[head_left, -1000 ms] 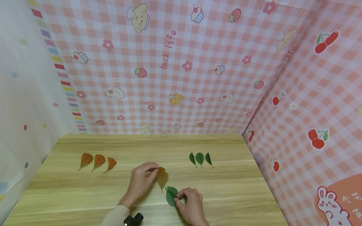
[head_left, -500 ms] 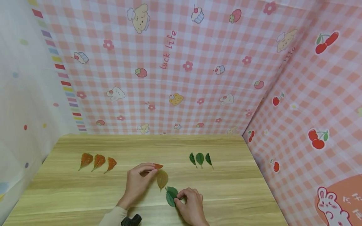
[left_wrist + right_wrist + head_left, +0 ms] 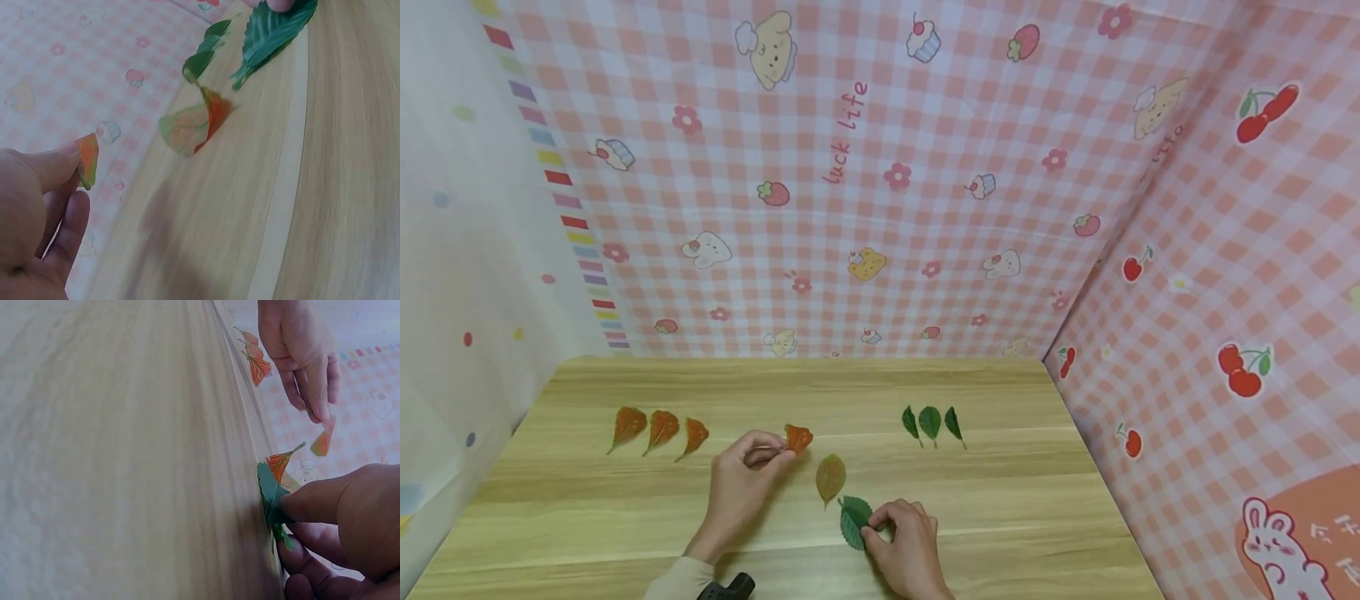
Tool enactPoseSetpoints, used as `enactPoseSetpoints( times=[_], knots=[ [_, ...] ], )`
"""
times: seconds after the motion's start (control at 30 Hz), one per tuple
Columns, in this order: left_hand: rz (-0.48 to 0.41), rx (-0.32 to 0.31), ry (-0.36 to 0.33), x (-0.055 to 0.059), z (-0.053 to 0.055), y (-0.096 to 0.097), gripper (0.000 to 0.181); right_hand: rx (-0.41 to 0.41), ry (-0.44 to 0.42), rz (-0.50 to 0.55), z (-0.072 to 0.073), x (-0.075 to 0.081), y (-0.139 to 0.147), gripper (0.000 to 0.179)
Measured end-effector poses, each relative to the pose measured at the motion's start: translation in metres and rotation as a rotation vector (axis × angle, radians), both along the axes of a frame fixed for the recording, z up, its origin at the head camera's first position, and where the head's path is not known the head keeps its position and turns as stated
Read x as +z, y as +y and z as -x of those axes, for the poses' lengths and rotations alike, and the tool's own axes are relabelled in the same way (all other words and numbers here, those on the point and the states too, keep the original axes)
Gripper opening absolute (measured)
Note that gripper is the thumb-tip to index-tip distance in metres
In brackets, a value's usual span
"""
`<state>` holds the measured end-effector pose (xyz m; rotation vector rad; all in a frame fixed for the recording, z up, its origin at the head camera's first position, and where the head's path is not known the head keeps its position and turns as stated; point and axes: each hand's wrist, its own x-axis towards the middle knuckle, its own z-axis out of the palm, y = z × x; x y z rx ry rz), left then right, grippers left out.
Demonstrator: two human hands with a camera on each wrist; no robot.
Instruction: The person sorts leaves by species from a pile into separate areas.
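Note:
My left hand (image 3: 739, 487) pinches a small orange leaf (image 3: 799, 437) between thumb and fingertips; in the left wrist view the leaf (image 3: 89, 159) is raised off the table. My right hand (image 3: 906, 542) pinches the edge of a larger green leaf (image 3: 854, 522) with a toothed rim, low over the table. Between the two hands an olive-orange leaf (image 3: 831, 479) lies loose, its stem toward the green leaf. The left wrist view shows this leaf (image 3: 184, 128) curled, with an orange side.
Three orange leaves (image 3: 662, 429) lie in a row at the table's left. Three small green leaves (image 3: 929, 422) form another row at the right. The wooden table (image 3: 587, 525) meets a pink checked cloth wall (image 3: 850, 217) at the back.
My left hand has moved left with the orange leaf, which has come away from over the olive-orange leaf and turned upright. The right hand stays put with the green leaf.

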<state>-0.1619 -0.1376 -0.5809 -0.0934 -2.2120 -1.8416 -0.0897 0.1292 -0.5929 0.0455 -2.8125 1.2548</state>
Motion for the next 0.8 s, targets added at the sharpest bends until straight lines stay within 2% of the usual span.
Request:
enactPoseSetpoints(
  times=[0.2,0.4,0.6,0.8],
  knots=[
    [0.049,0.022,-0.025,-0.003,-0.002,-0.021,0.032,-0.002,0.004,-0.002,0.000,0.000,0.000,0.020],
    [0.090,0.106,-0.025,-0.005,-0.003,-0.042,0.030,-0.010,0.005,-0.010,0.000,0.000,0.000,0.020],
    [0.215,0.201,-0.012,-0.010,0.000,-0.061,0.025,-0.008,0.009,-0.011,0.000,0.000,-0.001,0.020],
    [0.338,0.259,-0.010,-0.017,0.005,-0.071,0.019,-0.009,0.012,-0.004,0.000,0.000,-0.001,0.021]
  ],
)
